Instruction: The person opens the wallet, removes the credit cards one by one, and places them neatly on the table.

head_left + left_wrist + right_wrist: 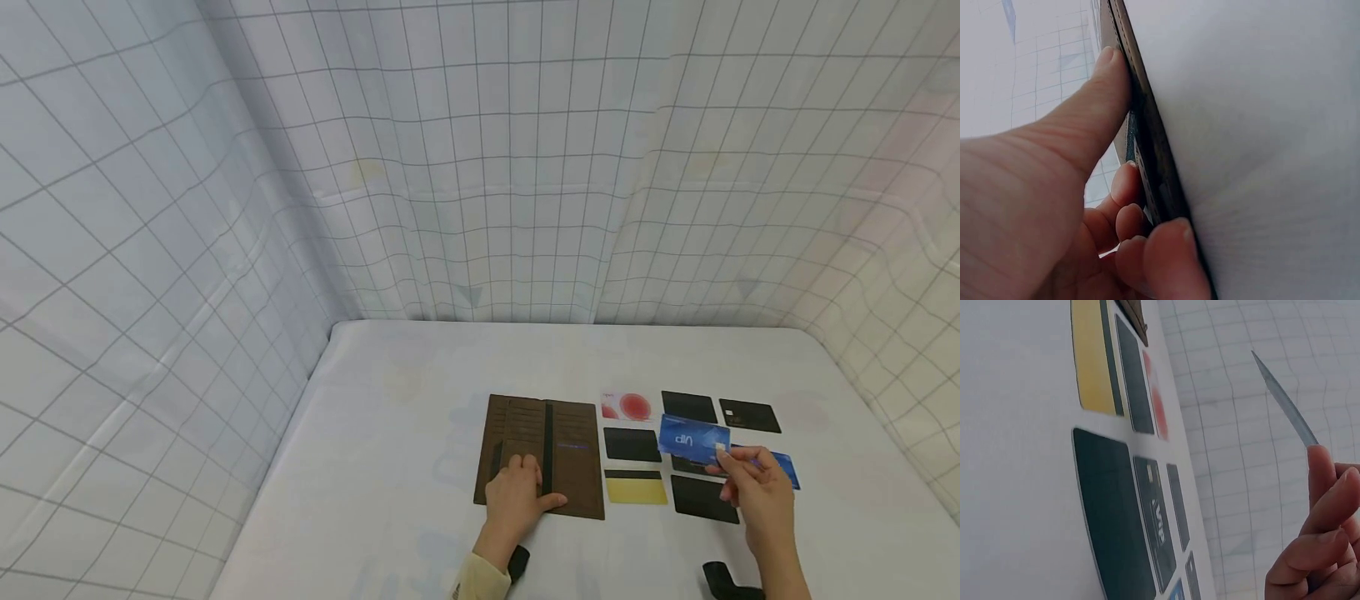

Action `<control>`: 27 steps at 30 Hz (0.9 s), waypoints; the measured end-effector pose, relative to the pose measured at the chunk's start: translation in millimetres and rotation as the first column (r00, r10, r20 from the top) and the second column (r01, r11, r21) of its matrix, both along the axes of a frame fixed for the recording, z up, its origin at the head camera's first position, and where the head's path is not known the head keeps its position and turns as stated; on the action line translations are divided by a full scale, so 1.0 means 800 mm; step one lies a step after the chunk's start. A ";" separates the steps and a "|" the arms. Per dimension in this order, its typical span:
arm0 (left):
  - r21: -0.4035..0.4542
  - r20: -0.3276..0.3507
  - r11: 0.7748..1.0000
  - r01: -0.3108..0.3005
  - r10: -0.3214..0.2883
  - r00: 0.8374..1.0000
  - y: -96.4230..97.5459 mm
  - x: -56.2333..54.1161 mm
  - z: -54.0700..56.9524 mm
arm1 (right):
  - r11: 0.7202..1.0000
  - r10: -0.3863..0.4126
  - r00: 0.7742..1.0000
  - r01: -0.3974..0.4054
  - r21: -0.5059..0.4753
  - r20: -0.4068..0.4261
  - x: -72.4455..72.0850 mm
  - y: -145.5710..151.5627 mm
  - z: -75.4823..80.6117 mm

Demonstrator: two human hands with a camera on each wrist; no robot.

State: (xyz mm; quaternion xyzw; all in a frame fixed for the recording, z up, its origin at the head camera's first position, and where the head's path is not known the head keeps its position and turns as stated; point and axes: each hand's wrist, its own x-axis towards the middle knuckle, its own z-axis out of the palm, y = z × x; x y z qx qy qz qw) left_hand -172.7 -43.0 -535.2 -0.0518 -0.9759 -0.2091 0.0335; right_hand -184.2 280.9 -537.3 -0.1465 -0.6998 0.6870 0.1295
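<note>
A brown long wallet lies spread open on the table, card slots facing up. My left hand rests on its lower middle, thumb stretched to the right along the lower edge. In the left wrist view the thumb presses on the wallet, with the other fingers bent beside it. Higher up, my right hand pinches a blue card by its lower right corner, between thumb and fingers. Seen nearly edge-on, the card is above the table in the right wrist view.
Right of the wallet, several cards lie in rows: a red-and-white card, a yellow card, a black card and others. Another blue card is partly behind my right hand. Grid-patterned white curtains enclose the table.
</note>
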 end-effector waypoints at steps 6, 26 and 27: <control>0.005 0.014 1.000 -0.002 0.002 1.000 -0.001 -0.001 -0.001 | 0.986 -0.156 0.986 0.159 -0.056 0.067 0.024 0.014 0.023; -0.006 -0.002 1.000 0.003 -0.003 1.000 -0.002 -0.001 -0.005 | 0.958 -0.241 0.872 0.142 0.249 0.427 0.064 0.095 0.011; -0.004 -0.001 1.000 0.004 -0.004 1.000 -0.002 -0.001 -0.005 | 0.955 -0.232 0.870 0.120 0.270 0.434 0.065 0.099 0.009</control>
